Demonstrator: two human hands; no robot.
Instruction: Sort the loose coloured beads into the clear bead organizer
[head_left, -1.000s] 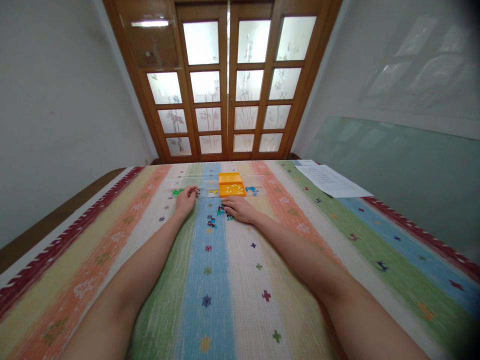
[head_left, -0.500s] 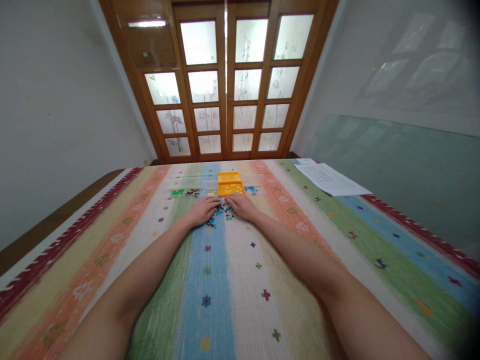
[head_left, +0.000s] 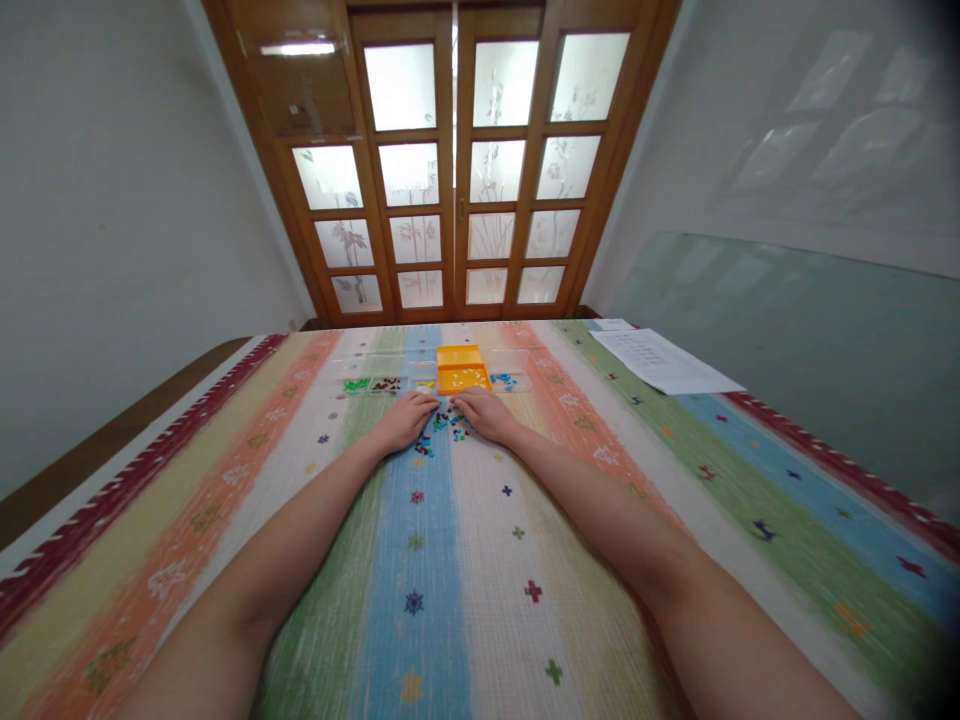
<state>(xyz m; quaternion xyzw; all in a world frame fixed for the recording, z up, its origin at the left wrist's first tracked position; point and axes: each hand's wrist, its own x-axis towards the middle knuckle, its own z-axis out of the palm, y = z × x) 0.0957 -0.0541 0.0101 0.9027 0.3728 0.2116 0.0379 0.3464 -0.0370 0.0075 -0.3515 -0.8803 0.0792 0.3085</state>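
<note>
Small loose pieces in blue, green, dark red and black lie scattered on the cloth between my hands. My left hand rests at the left of this pile, its fingers drawn together and pointing inward. From the other side my right hand reaches in, thumb and fingers closed near the pieces. Whatever either hand pinches is too small to make out. Just beyond my fingertips an orange box lies open with white bits in its near half. Clear compartments beside it hold green pieces, dark red pieces, yellow pieces and blue pieces.
A striped tablecloth covers the table. Printed paper sheets lie at the far right. Wooden doors with glass panes stand behind the table, and a greenish glass panel leans along the right wall.
The view has shifted very slightly. My fingertips have drawn a little further apart; both hands otherwise stay in place by the loose pieces.
</note>
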